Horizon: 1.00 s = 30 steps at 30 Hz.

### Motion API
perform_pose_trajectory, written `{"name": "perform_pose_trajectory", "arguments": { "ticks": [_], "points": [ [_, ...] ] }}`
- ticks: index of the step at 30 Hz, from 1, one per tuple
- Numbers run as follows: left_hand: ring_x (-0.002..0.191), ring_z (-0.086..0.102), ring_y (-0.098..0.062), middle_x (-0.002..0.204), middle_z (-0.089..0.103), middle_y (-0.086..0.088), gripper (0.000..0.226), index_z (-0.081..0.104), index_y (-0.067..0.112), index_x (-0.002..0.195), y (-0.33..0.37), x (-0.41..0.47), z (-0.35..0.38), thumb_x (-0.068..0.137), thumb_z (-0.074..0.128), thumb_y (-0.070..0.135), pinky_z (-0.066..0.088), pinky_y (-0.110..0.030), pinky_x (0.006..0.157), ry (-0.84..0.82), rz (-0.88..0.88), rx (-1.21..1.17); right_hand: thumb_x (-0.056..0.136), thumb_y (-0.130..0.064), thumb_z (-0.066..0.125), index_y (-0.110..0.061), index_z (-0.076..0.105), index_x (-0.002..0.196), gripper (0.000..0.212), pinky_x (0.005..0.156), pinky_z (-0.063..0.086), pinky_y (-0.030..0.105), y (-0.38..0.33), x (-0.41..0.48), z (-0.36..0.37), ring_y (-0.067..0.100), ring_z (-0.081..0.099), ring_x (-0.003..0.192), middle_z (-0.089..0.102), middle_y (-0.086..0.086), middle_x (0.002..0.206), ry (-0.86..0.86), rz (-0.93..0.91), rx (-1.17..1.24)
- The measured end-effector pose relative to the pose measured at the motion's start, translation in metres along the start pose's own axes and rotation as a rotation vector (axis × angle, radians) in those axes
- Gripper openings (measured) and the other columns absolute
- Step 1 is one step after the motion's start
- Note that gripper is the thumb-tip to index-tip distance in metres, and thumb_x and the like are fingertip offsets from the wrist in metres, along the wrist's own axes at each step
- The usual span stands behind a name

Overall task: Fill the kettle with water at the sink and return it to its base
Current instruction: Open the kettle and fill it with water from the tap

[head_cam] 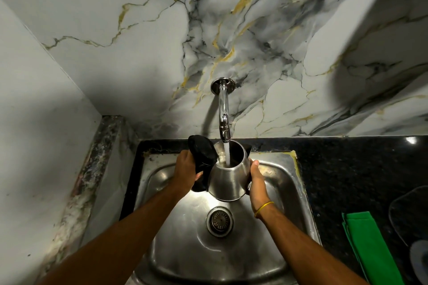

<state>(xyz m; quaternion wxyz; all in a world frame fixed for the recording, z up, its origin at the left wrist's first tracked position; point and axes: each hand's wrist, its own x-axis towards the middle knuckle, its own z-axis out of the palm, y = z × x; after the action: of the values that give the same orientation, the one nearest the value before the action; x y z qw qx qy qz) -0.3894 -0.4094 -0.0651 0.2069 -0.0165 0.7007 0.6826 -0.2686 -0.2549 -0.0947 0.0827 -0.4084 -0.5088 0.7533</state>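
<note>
**At the sink: filling under way**

Over the sink (pixel 289 183), you hold the kettle (pixel 228 183) under the tap (pixel 223 111), its lid (pixel 201 152) tipped back, and water (pixel 227 154) runs into its mouth. Your left hand (pixel 185 169) is wrapped around the black handle; your right hand (pixel 257 180) is pressed against the steel side, fingers curled round it. The water level is hidden. Next, judge the fill, shut off the tap, close the lid, and carry it to its base, which is out of view.

Black speckled stone counter (pixel 347 169) with an inset steel sink (pixel 284 183); on the counter's right part lie a folded green cloth (pixel 368 245) and, beside it, a clear glass plate (pixel 407 215).
</note>
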Motion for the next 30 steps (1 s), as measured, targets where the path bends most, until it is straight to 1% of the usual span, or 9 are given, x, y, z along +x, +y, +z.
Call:
{"name": "perform_pose_trajectory", "arguments": {
  "ticks": [2,5,7,10,12,14,19,26,30],
  "points": [
    [0.040,0.054,0.007,0.050,0.059,0.014,0.032,0.063,0.026,0.065,-0.001,0.000,-0.001,0.085,0.045,0.044,0.039,-0.006,0.042,-0.004,0.014,-0.003,0.110,-0.049,0.029,-0.017,0.059,0.141,0.054,0.110,0.043,0.031,0.003,0.004,0.002,0.004,0.061,0.107,0.066,0.002,0.130,0.000,0.014,0.039],
    [0.038,0.052,0.005,0.052,0.055,0.009,0.031,0.057,0.017,0.073,-0.001,0.002,-0.002,0.083,0.045,0.045,0.038,-0.009,0.039,0.027,0.001,-0.015,0.108,-0.054,0.032,-0.016,0.059,0.142,0.058,0.107,0.041,0.027,0.009,0.006,0.005,0.013,0.060,0.117,0.065,0.004,0.132,-0.001,0.026,0.067],
    [0.040,0.053,0.004,0.051,0.057,0.009,0.032,0.056,0.016,0.074,-0.001,0.003,-0.001,0.080,0.045,0.046,0.039,-0.010,0.039,0.051,-0.012,-0.015,0.105,-0.059,0.035,-0.020,0.062,0.139,0.058,0.102,0.043,0.024,0.013,0.007,0.005,0.008,0.062,0.110,0.067,0.002,0.127,0.015,0.025,0.061],
    [0.064,0.061,-0.006,0.076,0.062,-0.004,0.041,0.060,0.007,0.089,-0.002,0.004,-0.002,0.079,0.044,0.043,0.048,-0.012,0.048,0.049,-0.018,-0.011,0.103,-0.063,0.035,-0.028,0.066,0.126,0.053,0.087,0.045,0.015,0.017,0.010,0.007,-0.003,0.061,0.103,0.070,-0.005,0.118,0.034,0.022,0.047],
    [0.069,0.063,-0.010,0.083,0.058,-0.010,0.046,0.062,0.002,0.095,-0.002,0.004,-0.003,0.079,0.044,0.041,0.050,-0.017,0.053,0.028,-0.009,0.021,0.104,-0.063,0.034,-0.028,0.067,0.125,0.053,0.092,0.046,0.018,0.018,0.011,0.008,-0.001,0.062,0.108,0.071,-0.004,0.122,0.031,0.010,0.059],
    [0.049,0.059,0.005,0.073,0.056,-0.003,0.033,0.060,0.013,0.084,0.000,0.002,-0.003,0.082,0.044,0.042,0.044,-0.011,0.046,0.025,-0.011,-0.008,0.104,-0.062,0.035,-0.030,0.069,0.122,0.050,0.104,0.044,0.026,0.019,0.012,0.008,0.003,0.062,0.111,0.071,-0.004,0.123,0.035,-0.006,0.061],
    [0.037,0.051,0.003,0.049,0.055,0.011,0.030,0.055,0.017,0.075,0.001,0.002,-0.003,0.083,0.044,0.044,0.038,-0.010,0.040,0.050,-0.020,-0.032,0.103,-0.064,0.036,-0.032,0.071,0.113,0.048,0.107,0.042,0.030,0.022,0.015,0.009,0.003,0.061,0.110,0.071,-0.009,0.116,0.045,0.001,0.064],
    [0.042,0.050,-0.001,0.054,0.055,0.004,0.040,0.059,0.014,0.073,-0.001,0.001,-0.005,0.089,0.043,0.047,0.040,-0.016,0.044,0.021,0.018,0.007,0.101,-0.066,0.039,-0.029,0.071,0.118,0.052,0.107,0.043,0.031,0.026,0.014,0.010,0.008,0.063,0.113,0.072,-0.003,0.120,0.039,0.010,0.075],
    [0.051,0.055,-0.001,0.076,0.055,-0.011,0.047,0.061,0.004,0.092,0.003,-0.001,-0.004,0.087,0.041,0.046,0.042,-0.021,0.054,0.023,-0.001,0.029,0.101,-0.066,0.038,-0.029,0.072,0.114,0.052,0.106,0.044,0.030,0.027,0.015,0.011,0.006,0.063,0.111,0.072,-0.005,0.118,0.046,0.004,0.072]
  ]
}}
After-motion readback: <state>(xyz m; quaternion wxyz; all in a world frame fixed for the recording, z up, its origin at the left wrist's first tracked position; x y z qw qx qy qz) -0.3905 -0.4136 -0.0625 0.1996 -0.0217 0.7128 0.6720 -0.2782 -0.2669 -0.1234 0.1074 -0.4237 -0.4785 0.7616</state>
